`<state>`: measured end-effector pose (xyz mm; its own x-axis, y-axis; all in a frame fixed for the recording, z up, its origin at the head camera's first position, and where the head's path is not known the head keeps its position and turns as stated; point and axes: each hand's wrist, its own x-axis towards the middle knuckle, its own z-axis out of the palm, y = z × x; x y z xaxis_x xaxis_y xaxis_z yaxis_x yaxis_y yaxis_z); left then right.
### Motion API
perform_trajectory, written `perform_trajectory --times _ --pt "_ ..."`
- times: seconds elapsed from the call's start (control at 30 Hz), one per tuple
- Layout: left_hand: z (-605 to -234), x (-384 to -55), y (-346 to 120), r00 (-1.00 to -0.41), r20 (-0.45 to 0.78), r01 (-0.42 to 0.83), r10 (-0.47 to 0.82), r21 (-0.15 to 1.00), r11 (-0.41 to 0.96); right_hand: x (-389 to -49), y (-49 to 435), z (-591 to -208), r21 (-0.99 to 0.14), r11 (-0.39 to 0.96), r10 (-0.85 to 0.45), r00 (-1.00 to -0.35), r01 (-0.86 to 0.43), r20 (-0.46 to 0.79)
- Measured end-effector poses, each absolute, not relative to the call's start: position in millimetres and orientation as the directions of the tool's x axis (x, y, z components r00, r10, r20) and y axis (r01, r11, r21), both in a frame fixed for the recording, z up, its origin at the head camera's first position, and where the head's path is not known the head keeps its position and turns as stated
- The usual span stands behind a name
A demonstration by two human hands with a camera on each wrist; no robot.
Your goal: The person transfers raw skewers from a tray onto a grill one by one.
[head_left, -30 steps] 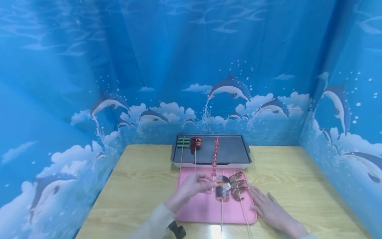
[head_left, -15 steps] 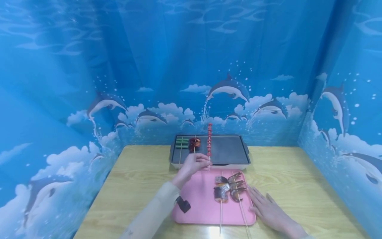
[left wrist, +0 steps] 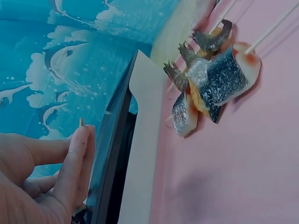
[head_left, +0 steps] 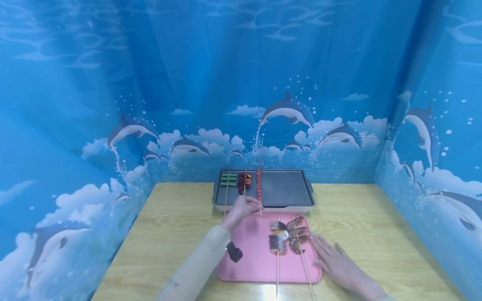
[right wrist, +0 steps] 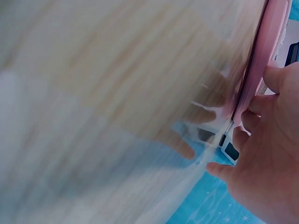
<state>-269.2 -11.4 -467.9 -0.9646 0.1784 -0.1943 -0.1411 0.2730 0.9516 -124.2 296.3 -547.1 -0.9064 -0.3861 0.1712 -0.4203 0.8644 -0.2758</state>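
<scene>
My left hand [head_left: 244,207] pinches the bare stick end of a skewer of small red pieces [head_left: 258,186] at the front edge of the flat dark grill [head_left: 286,188]. The red pieces line up over the plate; whether they touch it I cannot tell. In the left wrist view, only the stick's tip [left wrist: 81,122] pokes out above the fingertips. My right hand [head_left: 340,265] lies with fingers extended against the right side of the pink tray [head_left: 252,263]. On that tray are a fish-chunk skewer [head_left: 278,243] and a shrimp skewer [head_left: 297,239].
At the grill's left lie a skewer of green pieces [head_left: 228,179] and one of dark reddish-brown pieces [head_left: 244,180]. The wooden table [head_left: 162,234] carries the grill behind the tray. A blue dolphin-print curtain [head_left: 211,104] surrounds the table's back and sides.
My left hand has carried the red skewer from above the tray forward and left over the grill, then its far end came down. The right hand stays put.
</scene>
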Motion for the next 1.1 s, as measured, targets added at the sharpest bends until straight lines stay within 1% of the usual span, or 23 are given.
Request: perform_trajectory --times 0.17,0.5,0.7,0.9,0.97,1.1 --pt "-470 -270 -11 -0.966 -0.209 -0.142 0.155 0.924 0.356 -124 296 -546 -0.279 0.865 -0.385 -0.909 -0.417 0.163" --pt "-479 -271 -9 -0.986 -0.137 -0.067 0.1 0.855 0.514 -123 295 -544 -0.279 0.869 -0.383 -0.913 -0.409 0.143" --pt "-477 -267 -10 -0.986 -0.113 -0.033 0.123 0.853 0.522 -124 295 -543 -0.285 0.871 -0.381 -0.917 -0.399 0.12" --pt "-467 -265 -17 -0.981 -0.129 -0.027 0.145 0.832 0.555 -125 295 -543 -0.283 0.877 -0.376 -0.922 -0.388 0.098" --pt "-464 -264 -20 -0.982 -0.103 0.004 0.156 0.824 0.567 -126 295 -543 -0.278 0.878 -0.379 -0.92 -0.39 0.095" --pt "-458 -261 -28 -0.985 0.022 0.116 0.172 0.825 0.553 -126 295 -543 -0.269 0.879 -0.384 -0.918 -0.395 0.094"
